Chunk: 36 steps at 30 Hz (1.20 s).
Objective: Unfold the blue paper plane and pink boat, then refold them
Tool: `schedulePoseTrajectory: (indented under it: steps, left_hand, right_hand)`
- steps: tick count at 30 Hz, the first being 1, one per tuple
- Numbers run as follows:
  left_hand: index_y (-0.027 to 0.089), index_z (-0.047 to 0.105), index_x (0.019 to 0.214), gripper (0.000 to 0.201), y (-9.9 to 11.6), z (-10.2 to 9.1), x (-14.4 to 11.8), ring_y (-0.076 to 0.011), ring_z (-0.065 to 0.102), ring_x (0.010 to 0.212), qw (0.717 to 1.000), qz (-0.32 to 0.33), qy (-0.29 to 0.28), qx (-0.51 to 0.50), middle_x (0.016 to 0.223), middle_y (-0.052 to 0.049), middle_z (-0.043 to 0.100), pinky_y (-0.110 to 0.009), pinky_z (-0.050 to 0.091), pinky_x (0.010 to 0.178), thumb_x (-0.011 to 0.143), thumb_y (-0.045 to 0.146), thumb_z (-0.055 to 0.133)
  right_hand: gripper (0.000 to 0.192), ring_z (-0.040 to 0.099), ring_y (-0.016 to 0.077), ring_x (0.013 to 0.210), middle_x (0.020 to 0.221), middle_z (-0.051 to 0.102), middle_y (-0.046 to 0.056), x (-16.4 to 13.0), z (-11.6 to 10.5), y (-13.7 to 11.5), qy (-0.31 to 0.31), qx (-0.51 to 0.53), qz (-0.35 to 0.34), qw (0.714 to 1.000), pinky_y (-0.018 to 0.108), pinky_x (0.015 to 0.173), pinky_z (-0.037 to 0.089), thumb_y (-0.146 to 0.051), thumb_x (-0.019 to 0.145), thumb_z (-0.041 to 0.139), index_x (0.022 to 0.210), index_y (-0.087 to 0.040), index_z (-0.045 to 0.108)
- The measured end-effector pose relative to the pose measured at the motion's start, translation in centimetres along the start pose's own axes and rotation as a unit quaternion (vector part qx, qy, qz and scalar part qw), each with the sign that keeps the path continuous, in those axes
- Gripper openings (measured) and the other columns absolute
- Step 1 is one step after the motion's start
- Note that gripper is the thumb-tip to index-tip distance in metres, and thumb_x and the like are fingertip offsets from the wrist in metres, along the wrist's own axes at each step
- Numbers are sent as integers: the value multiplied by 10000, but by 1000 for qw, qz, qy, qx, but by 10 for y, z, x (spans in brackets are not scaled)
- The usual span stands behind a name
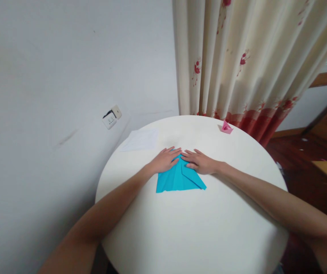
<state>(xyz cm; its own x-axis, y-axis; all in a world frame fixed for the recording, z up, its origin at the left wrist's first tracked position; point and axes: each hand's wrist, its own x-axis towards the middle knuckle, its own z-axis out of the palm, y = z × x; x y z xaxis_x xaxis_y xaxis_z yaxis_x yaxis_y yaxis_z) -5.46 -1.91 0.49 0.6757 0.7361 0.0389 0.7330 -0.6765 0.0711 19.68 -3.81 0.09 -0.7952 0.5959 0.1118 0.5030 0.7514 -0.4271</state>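
Observation:
A blue sheet of paper (176, 179) lies on the round white table, with creases across it and a flap folded over on its right side. My left hand (166, 160) rests flat on its upper left part, fingers stretched toward the top point. On the upper right, over the folded flap, lies my right hand (199, 161) with its fingers spread. The fingertips of both hands come close together at the top of the paper and cover part of it.
The white table (157, 228) stands beside a wall with a socket (110, 120). A white sheet (141, 139) lies at its back left. A pink folded paper boat (226, 128) sits near the far right edge, before a flowered curtain (237, 64).

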Motion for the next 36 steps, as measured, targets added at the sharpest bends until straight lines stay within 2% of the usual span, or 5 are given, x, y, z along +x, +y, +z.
schedulePoseTrajectory:
  steps: [11, 16, 20, 25, 36]
  left_hand:
    - [288, 358, 1514, 515, 1, -1, -2, -260, 268, 1479, 1000, -4, 1, -5, 1597, 14, 333, -487, 239, 1187, 1036, 455, 264]
    - [297, 358, 1514, 520, 0, 0, -1, -266, 272, 1478, 1000, 1, -1, -5, 1595, 4, 339, -509, 252, 1177, 1036, 473, 253]
    - [313, 348, 1517, 518, -1, 2, -1, -266, 274, 1478, 1000, 3, 1, -3, 1595, 7, 338, -516, 252, 1176, 1036, 481, 253]
    - [315, 339, 1519, 520, -2, 2, -1, -258, 281, 1476, 1000, 4, 6, -5, 1593, 5, 344, -500, 247, 1179, 1036, 486, 254]
    - [316, 349, 1516, 510, -1, 1, -2, -244, 259, 1485, 1000, 1, 3, -4, 1598, 22, 330, -464, 222, 1193, 1035, 467, 271]
  right_hand:
    - [453, 178, 305, 1500, 1405, 584, 28, -15, -32, -12, -123, 216, -27, 968, 625, 1167, -124, -639, 928, 495, 1145, -326, 741]
    - [586, 601, 313, 1232, 1139, 742, 106, -12, -19, 2, -9, 327, -10, 945, 554, 1207, 169, -675, 894, 518, 1048, -174, 782]
    - [640, 606, 307, 1222, 1308, 654, 118, -4, -2, 10, 102, 291, 24, 951, 508, 1104, 398, -669, 909, 489, 1266, -172, 677]
    - [504, 326, 317, 1448, 1456, 522, 108, 0, -1, 5, 40, 140, -34, 989, 572, 1205, 119, -572, 935, 527, 1289, -238, 659]
    - [428, 411, 311, 1407, 1115, 755, 44, -24, -48, -12, -109, 229, -8, 967, 565, 1202, -116, -629, 890, 571, 810, -275, 798]
